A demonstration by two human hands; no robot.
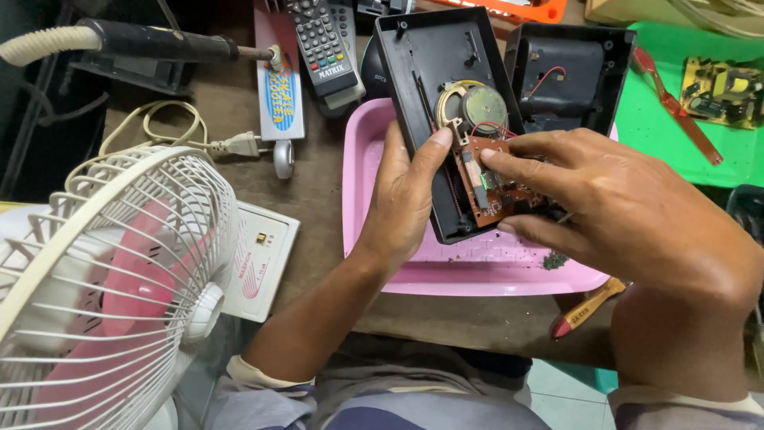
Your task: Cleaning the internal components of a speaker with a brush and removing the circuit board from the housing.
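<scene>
My left hand [406, 191] grips the left edge of an opened black plastic casing [434, 60], holding it tilted over a pink tray [382, 263]. Inside the casing sit a round speaker [481, 105] and a small brown circuit board [493, 187] with red wires. My right hand [629, 211] reaches in from the right, its fingertips pressing on the circuit board. The other black half of the casing [569, 72] lies just behind, at the tray's far right.
A white and pink table fan [103, 279] stands at the left. Remote controls [322, 44], a soldering iron [159, 44], a plug with cord [239, 145], a red-handled tool [585, 306], a green mat [676, 151] with another circuit board [724, 91] surround the tray.
</scene>
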